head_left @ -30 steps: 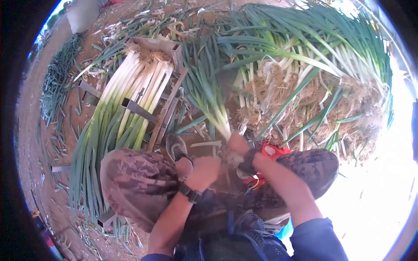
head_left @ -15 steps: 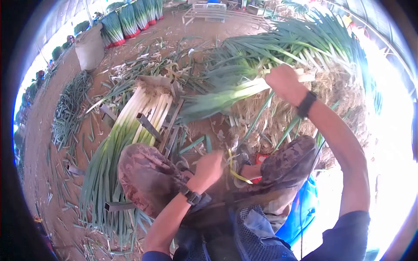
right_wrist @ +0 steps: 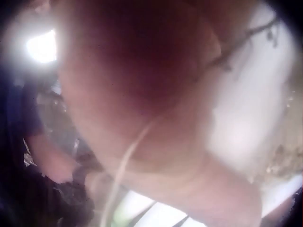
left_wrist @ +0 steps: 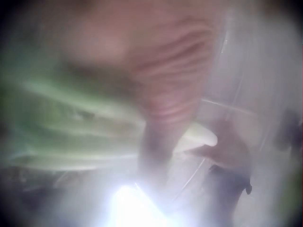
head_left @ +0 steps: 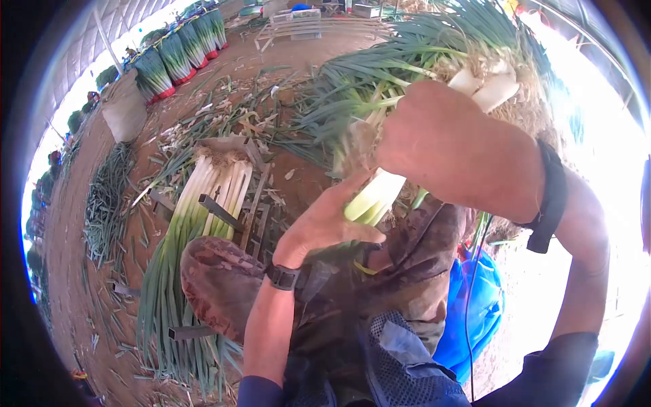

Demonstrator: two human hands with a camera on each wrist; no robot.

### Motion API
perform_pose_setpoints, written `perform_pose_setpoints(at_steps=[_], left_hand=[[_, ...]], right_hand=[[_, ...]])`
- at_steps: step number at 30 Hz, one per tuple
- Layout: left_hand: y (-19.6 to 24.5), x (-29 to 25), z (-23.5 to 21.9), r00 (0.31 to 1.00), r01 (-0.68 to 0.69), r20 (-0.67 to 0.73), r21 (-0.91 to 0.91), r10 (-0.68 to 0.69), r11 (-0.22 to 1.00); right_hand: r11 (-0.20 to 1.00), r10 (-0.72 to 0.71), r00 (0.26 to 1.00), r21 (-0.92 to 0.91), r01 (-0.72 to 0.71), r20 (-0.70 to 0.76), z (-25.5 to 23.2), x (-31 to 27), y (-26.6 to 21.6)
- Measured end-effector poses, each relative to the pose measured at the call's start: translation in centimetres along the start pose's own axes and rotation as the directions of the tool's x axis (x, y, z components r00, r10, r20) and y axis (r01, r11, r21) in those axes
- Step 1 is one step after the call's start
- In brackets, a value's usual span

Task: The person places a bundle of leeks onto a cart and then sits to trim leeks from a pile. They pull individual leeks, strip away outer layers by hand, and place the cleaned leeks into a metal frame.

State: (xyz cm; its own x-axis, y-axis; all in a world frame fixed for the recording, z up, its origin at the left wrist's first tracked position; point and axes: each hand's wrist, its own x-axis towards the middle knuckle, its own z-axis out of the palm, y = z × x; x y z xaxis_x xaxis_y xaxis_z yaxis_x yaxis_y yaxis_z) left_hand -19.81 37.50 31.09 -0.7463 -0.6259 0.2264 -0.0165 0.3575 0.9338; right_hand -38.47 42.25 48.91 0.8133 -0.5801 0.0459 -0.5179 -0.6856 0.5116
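Earth floor point(head_left: 278, 57) littered with leaf scraps surrounds the metal frame point(head_left: 222, 213), which carries a row of leeks point(head_left: 178, 227); in the head view, right of that frame, the right hand point(head_left: 461, 152) grips the held leeks point(head_left: 377, 197), fingers curled round them, while the left hand point(head_left: 322, 224) opens beside their pale green stretch, thumb spread from fingers. Left wrist view: blurred stalks run past the palm, contact unclear. Right wrist view: the hand fills most of it, fingertips indistinguishable. Supporting the stems evenly from beneath, without squeezing, would probably keep them straight and unbruised beside the frame
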Motion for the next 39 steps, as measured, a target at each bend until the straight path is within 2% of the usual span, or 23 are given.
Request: perform_pose_setpoints(at_steps=[1, 3, 5, 6, 8, 9, 11, 12, 14, 15, 16, 17, 18, 19, 20, 22, 24, 28, 29, 30, 34, 36, 39], left_hand=[[-0.1, 0.2, 0.9, 0.999, 0.014, -0.034, -0.069, -0.016, 0.998], [0.4, 0.9, 2.6, 0.998, 0.016, -0.058, -0.135, -0.024, 0.991], [1.2, 1.3, 4.8, 0.969, 0.224, -0.020, -0.337, -0.245, 0.915], [0.9, 1.5, 5.7, 0.970, 0.224, -0.015, -0.334, -0.242, 0.916], [-0.1, 1.9, 7.0, 0.983, 0.088, -0.142, -0.178, -0.114, 0.980], [0.0, 2.0, 7.0, 0.979, 0.057, -0.178, -0.233, -0.100, 0.971], [-0.7, 2.1, 5.8, 0.973, 0.133, -0.133, -0.342, -0.188, 0.930], [-1.0, 2.0, 5.0, 0.960, 0.203, -0.081, -0.454, -0.267, 0.868], [-1.3, 1.2, 2.8, 0.946, 0.179, -0.115, -0.591, -0.302, 0.786], [-1.1, 0.5, 1.7, 0.938, 0.176, -0.134, -0.610, -0.320, 0.772], [-0.9, -0.3, 0.6, 0.928, 0.167, -0.160, -0.628, -0.337, 0.760], [-1.3, -1.0, -0.3, 0.930, 0.160, -0.158, -0.639, -0.332, 0.753], [-1.4, -1.7, -1.3, 0.926, 0.153, -0.180, -0.625, -0.332, 0.766], [-1.4, -2.3, -2.1, 0.916, 0.203, -0.161, -0.601, -0.366, 0.773], [-1.3, -2.6, -2.6, 0.906, 0.251, -0.141, -0.578, -0.398, 0.776], [-1.0, -3.0, -3.1, 0.892, 0.228, -0.181, -0.609, -0.413, 0.759], [-2.1, -3.4, -3.6, 0.915, 0.204, -0.177, -0.570, -0.361, 0.796], [-3.7, -3.6, -3.9, 0.933, 0.194, -0.167, -0.512, -0.318, 0.837], [-5.2, -3.7, -3.9, 0.929, 0.178, -0.202, -0.493, -0.311, 0.852], [-6.0, -3.8, -3.9, 0.923, 0.163, -0.236, -0.474, -0.303, 0.865], [-3.2, -3.0, -2.5, 0.875, 0.142, -0.339, -0.501, -0.345, 0.854], [-5.0, -2.9, -2.6, 0.910, 0.114, -0.288, -0.521, -0.300, 0.846], [-5.4, -2.8, -2.4, 0.898, 0.152, -0.280, -0.524, -0.339, 0.838]], right_hand=[[1.000, -0.026, 0.992, -0.001, 0.026, -0.123, 0.0, -0.2, 0.1], [1.000, -0.026, 0.992, -0.010, 0.025, -0.121, -0.1, -0.5, 0.7], [0.999, -0.013, 0.997, -0.036, 0.010, -0.076, 0.0, -0.9, 0.8], [0.999, -0.006, 0.997, -0.038, 0.003, -0.075, 0.0, -0.6, 0.9], [0.998, 0.033, 0.941, -0.055, -0.016, 0.336, 0.2, 0.4, 1.3], [0.998, 0.039, 0.942, -0.054, -0.022, 0.333, 1.2, 0.2, 1.8], [0.990, -0.108, 0.994, -0.095, 0.109, 0.017, 3.3, 0.3, 3.5], [0.989, -0.108, 0.994, -0.102, 0.108, 0.006, 3.3, 0.4, 4.6], [0.896, -0.050, 0.928, -0.427, -0.122, -0.369, 3.2, 1.0, 7.1], [0.895, -0.053, 0.922, -0.428, -0.127, -0.383, 3.9, 0.9, 8.9], [0.904, 0.257, 0.772, -0.139, -0.405, -0.581, 5.2, 0.6, 11.0], [0.789, 0.550, 0.520, 0.204, -0.579, -0.654, 6.3, 1.0, 12.3], [0.796, 0.542, 0.509, 0.215, -0.566, -0.669, 7.4, 1.9, 12.1], [0.645, 0.759, 0.519, 0.567, -0.513, -0.394, 8.6, 2.5, 11.3], [0.361, 0.829, 0.557, 0.812, -0.459, -0.054, 9.1, 2.8, 10.3], [-0.163, 0.561, 0.791, 0.969, -0.184, 0.244, 8.2, 3.4, 6.1], [-0.182, 0.401, 0.901, 0.978, -0.101, 0.168, 10.8, 5.2, 4.7], [-0.238, 0.327, 0.898, 0.945, -0.224, 0.295, 11.7, 6.8, 4.0], [-0.241, 0.463, 0.883, 0.970, 0.041, 0.078, 12.7, 6.6, 2.9], [-0.205, 0.589, 0.798, 0.932, 0.300, -0.128, 13.3, 6.5, 2.3], [-0.244, 0.541, 0.838, 0.967, 0.074, 0.072, 12.4, 6.4, 3.5], [-0.246, 0.518, 0.803, 0.950, -0.191, 0.295, 11.9, 6.0, 3.9], [-0.259, 0.458, 0.857, 0.958, -0.126, 0.236, 12.5, 5.0, 4.3]])
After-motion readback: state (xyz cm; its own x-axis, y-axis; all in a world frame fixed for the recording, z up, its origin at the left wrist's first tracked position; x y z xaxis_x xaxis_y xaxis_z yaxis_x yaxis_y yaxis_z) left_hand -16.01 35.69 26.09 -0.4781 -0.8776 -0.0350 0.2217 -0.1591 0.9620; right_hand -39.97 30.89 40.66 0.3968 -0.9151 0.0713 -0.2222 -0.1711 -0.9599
